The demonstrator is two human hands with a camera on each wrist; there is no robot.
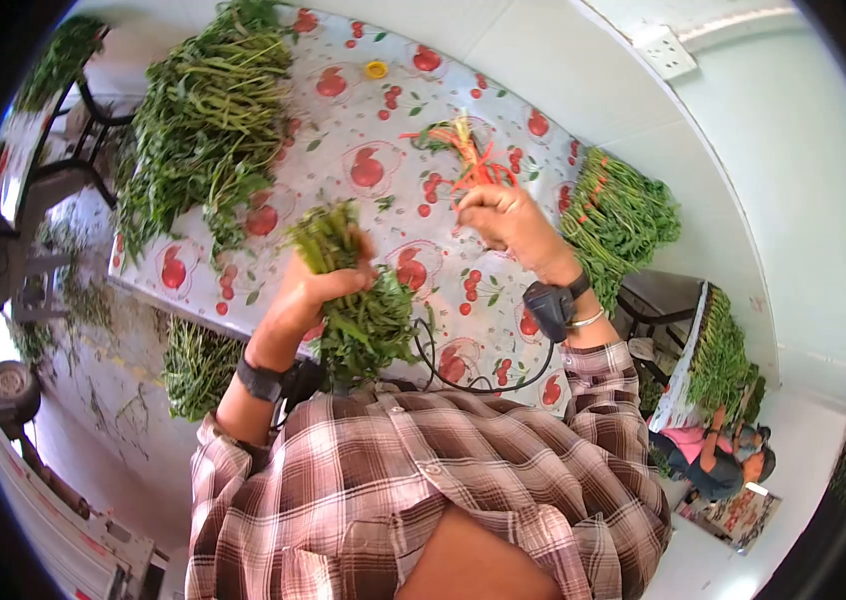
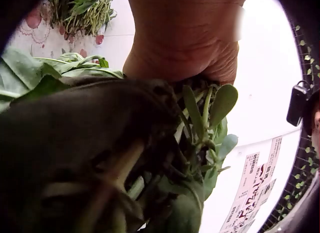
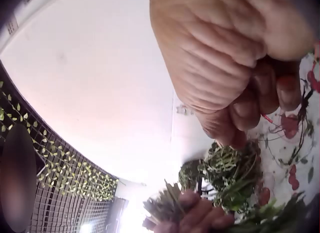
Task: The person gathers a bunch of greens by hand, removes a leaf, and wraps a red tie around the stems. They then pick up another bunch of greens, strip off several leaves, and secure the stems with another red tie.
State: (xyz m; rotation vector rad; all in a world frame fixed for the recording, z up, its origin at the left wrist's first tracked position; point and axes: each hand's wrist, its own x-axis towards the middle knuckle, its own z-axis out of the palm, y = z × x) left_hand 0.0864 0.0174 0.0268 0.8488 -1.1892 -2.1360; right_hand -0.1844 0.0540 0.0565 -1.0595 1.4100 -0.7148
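My left hand (image 1: 318, 290) grips a bunch of leafy green stems (image 1: 358, 325), cut ends up and leaves hanging toward my body. Dark blurred stems and leaves (image 2: 205, 123) fill the left wrist view below the hand (image 2: 185, 37). My right hand (image 1: 513, 225), fingers curled, pinches a thin red tie at the near end of a pile of red ties (image 1: 483, 172). In the right wrist view a short red piece (image 3: 267, 118) shows by the curled fingers of that hand (image 3: 225, 67), while the left hand (image 3: 200, 215) holds the bunch below.
A large heap of loose greens (image 1: 208, 120) lies at the table's left, tied bunches (image 1: 608, 215) at its right edge. A yellow ring (image 1: 376, 69) is near the far side. More greens (image 1: 198, 365) are beyond the left edge; another person (image 1: 718, 460) stands at the far right.
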